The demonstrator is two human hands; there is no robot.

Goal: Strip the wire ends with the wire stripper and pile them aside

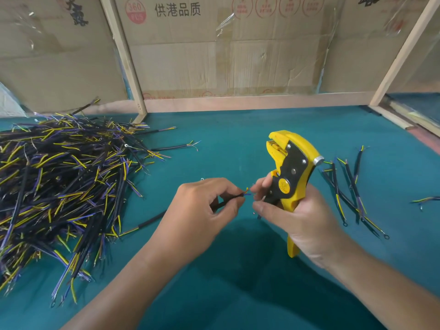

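Even bright light, soft shadow beneath the forearms, wide-angle bending at edges, slight blur.

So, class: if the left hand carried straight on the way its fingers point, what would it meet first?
Probably the right hand's fingers, just beyond the wire pinched by the left hand; depth is unclear.

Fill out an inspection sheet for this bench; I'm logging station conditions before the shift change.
Surface: teal mat, bare in the middle.
Job's things: yellow wire stripper held upright; large wire pile at left; small wire group at right.
Clutter: nothing seen.
Hands: left hand pinches one wire; right hand grips the stripper, fingers at the wire's tip.
Cables: only the work wires.
Surroundings: cardboard panels in wooden frames behind.
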